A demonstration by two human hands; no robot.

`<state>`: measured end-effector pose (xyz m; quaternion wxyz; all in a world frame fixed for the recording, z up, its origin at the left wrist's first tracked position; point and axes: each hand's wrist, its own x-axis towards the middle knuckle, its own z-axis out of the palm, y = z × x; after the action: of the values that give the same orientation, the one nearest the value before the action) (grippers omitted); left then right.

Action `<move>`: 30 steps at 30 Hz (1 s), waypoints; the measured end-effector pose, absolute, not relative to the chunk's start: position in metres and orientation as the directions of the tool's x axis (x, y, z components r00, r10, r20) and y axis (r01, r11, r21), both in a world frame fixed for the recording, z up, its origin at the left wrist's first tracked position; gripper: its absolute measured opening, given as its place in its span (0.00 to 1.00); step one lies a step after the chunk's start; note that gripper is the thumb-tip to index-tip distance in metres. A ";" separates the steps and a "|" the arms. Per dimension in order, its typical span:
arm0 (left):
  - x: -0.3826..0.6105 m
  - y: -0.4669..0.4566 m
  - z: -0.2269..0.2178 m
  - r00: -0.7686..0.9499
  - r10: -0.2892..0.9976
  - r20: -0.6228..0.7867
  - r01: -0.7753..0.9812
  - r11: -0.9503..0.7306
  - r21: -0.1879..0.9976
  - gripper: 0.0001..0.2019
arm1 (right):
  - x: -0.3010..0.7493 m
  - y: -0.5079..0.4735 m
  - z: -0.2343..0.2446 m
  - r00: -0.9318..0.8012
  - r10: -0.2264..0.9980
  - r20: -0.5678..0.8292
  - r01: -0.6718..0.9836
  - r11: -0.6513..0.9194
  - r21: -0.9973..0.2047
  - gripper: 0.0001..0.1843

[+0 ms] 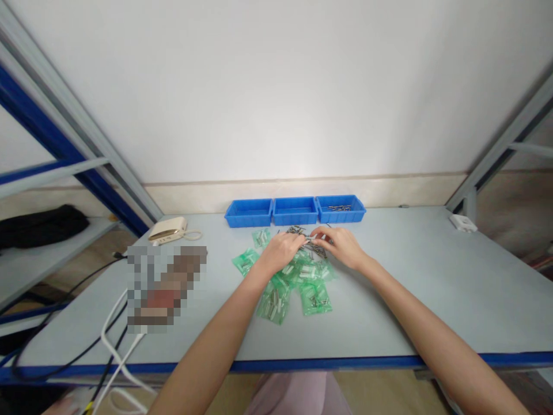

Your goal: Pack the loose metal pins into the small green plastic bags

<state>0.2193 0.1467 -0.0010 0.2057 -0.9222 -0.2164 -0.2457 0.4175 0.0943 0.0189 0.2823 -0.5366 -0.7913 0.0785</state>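
As the left hand (pixel 280 252) and right hand (pixel 339 246) curl their fingers over loose metal pins (pixel 309 239) on the worktop (pixel 401 276), just behind green plastic bags (pixel 291 282), any pinch stays hidden from here.

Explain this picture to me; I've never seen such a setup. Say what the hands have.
There is no machine here. The view comes from a camera worn on a person's head, looking forward and down. The person's bare left hand and right hand meet over a heap of loose metal pins on a grey bench. Nearer lie green plastic bags of metal parts, and behind stand three blue trays, the rightmost holding more pins. Whether the fingers grip anything is too small to tell.
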 end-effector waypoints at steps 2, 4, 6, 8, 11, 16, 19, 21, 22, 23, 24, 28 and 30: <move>0.219 0.147 -0.001 0.784 0.295 0.547 0.500 -0.821 -0.275 0.14 | 0.417 0.095 0.019 -0.284 0.878 0.385 0.785 0.444 -0.432 0.13; 0.219 0.148 -0.001 0.775 0.292 0.561 0.507 -0.816 -0.276 0.16 | 0.417 0.095 0.019 -0.309 0.855 0.415 0.778 0.479 -0.406 0.13; 0.219 0.148 -0.003 0.766 0.286 0.575 0.512 -0.812 -0.278 0.17 | 0.415 0.093 0.019 -0.322 0.831 0.453 0.783 0.503 -0.366 0.14; 0.218 0.150 -0.004 0.760 0.283 0.585 0.518 -0.807 -0.283 0.17 | 0.413 0.091 0.019 -0.322 0.811 0.488 0.794 0.512 -0.327 0.16; 0.215 0.153 -0.004 0.737 0.316 0.598 0.551 -0.793 -0.260 0.17 | 0.413 0.094 0.018 -0.309 0.799 0.516 0.817 0.501 -0.287 0.18; 0.206 0.162 0.001 0.624 0.445 0.643 0.672 -0.725 -0.151 0.19 | 0.443 0.128 0.024 -0.098 0.820 0.563 0.915 0.297 -0.272 0.17; 0.204 0.166 0.002 0.596 0.497 0.631 0.722 -0.675 -0.151 0.21 | 0.472 0.153 0.031 0.052 0.853 0.520 0.970 0.080 -0.228 0.17; 0.204 0.168 0.001 0.607 0.509 0.610 0.727 -0.665 -0.168 0.21 | 0.484 0.161 0.033 0.123 0.846 0.519 0.982 -0.028 -0.186 0.16; 0.204 0.168 0.000 0.614 0.513 0.600 0.726 -0.665 -0.175 0.21 | 0.486 0.162 0.034 0.156 0.830 0.535 0.982 -0.071 -0.176 0.16; 0.204 0.168 0.000 0.621 0.516 0.590 0.723 -0.667 -0.178 0.21 | 0.485 0.160 0.033 0.188 0.808 0.559 0.979 -0.105 -0.177 0.16; 0.205 0.168 0.000 0.628 0.517 0.581 0.718 -0.673 -0.178 0.20 | 0.481 0.157 0.033 0.210 0.788 0.579 0.975 -0.122 -0.187 0.16; 0.207 0.164 0.000 0.652 0.514 0.558 0.695 -0.699 -0.168 0.19 | 0.449 0.134 0.028 0.080 0.865 0.495 0.983 0.014 -0.183 0.14; 0.209 0.162 0.001 0.655 0.513 0.555 0.692 -0.702 -0.168 0.19 | 0.432 0.121 0.026 -0.074 0.929 0.363 0.979 0.136 -0.149 0.11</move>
<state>0.2086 0.1616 0.0012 0.1858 -0.8905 -0.3385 -0.2408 0.4322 0.1208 0.0257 0.1890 -0.6538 -0.7296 -0.0670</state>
